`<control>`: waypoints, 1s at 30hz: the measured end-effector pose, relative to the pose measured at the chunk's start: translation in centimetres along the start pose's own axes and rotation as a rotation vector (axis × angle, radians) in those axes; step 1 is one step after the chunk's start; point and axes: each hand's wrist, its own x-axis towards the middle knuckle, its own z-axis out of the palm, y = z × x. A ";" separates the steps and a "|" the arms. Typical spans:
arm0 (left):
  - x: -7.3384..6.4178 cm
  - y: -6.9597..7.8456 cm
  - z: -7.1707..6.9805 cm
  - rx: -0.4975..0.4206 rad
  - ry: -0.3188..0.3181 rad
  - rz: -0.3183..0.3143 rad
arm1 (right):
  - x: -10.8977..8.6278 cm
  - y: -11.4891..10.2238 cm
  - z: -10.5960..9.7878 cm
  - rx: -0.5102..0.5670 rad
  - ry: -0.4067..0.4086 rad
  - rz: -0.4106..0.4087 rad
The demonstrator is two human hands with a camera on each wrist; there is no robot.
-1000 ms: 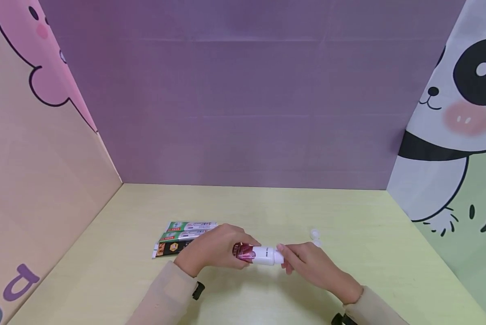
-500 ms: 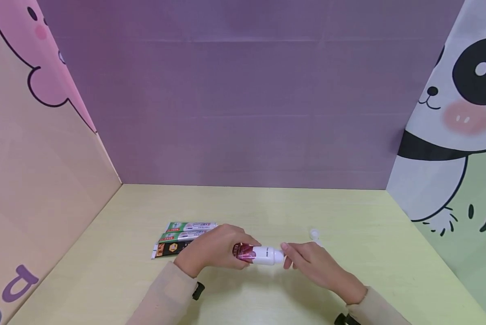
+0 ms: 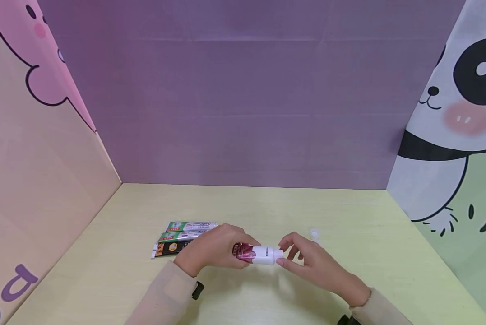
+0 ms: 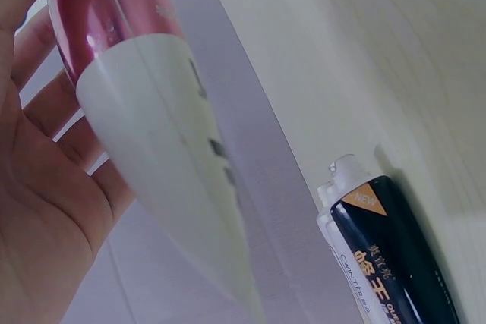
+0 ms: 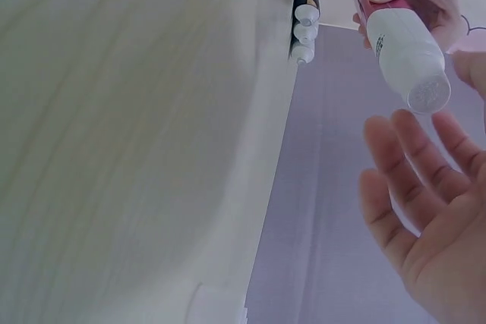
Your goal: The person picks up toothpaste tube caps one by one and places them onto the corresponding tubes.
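Observation:
My left hand (image 3: 222, 248) grips a red and white toothpaste tube (image 3: 263, 255), held level above the table with its cap end pointing right. In the left wrist view the tube (image 4: 159, 127) lies between thumb and fingers. At the tube's white end (image 5: 429, 92), my right hand (image 3: 313, 266) has its fingers spread apart around the cap. The right wrist view shows that hand (image 5: 448, 225) with its fingers spaced apart, a little off the white end; whether the thumb touches it is unclear.
Left on the table (image 3: 125, 280) lie two green and white toothpaste tubes (image 3: 182, 235) and a black one (image 3: 171, 248), side by side, partly behind my left hand. Small white round pieces (image 3: 314, 234) lie beyond my right hand. A purple wall (image 3: 243, 113) closes the back.
The right hand's fingers have loosened from the tube's white end and spread apart, its forefinger rising. The left hand and the tube have stayed in place.

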 end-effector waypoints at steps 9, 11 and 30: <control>0.0 -0.1 0.1 0.008 -0.002 0.000 | -0.1 0.1 0.3 0.020 0.002 -0.087; 0.1 -0.1 0.1 0.011 -0.007 -0.003 | -0.1 0.1 0.3 0.024 0.000 -0.092; 0.1 -0.2 0.1 -0.002 -0.009 0.007 | -0.1 0.1 0.3 -0.016 0.002 -0.101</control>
